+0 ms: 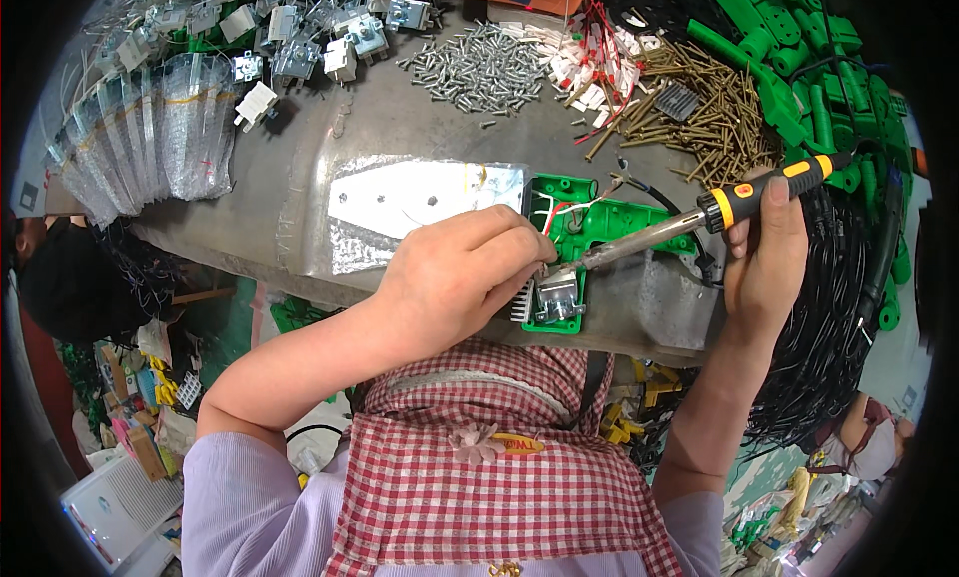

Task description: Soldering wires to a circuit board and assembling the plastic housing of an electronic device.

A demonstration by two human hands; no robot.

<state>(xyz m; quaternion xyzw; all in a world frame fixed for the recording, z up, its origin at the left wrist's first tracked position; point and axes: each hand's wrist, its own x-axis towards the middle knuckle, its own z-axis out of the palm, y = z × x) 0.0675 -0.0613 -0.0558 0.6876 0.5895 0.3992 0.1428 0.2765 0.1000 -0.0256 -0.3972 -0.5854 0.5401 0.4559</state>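
Note:
An opened green plastic housing [624, 222] lies on the metal table in front of me, with red and white wires inside it. At its near end sits a silver, box-shaped metal part [559, 295]. My right hand [767, 252] is wrapped round the black and yellow handle of a soldering iron [654, 235]. The iron slants down to the left, and its tip is at the metal part by my left fingers. My left hand [465, 267] is closed in a pinch above the housing's left edge. What lies between its fingertips is hidden.
A flat bubble-wrap pouch [425, 199] lies left of the housing. Behind are piles of silver screws [479, 69], long brass-coloured screws [704, 107], white connectors [599, 57] and metal switch-like parts [300, 52]. Green housings [789, 57] and black cables [814, 317] crowd the right.

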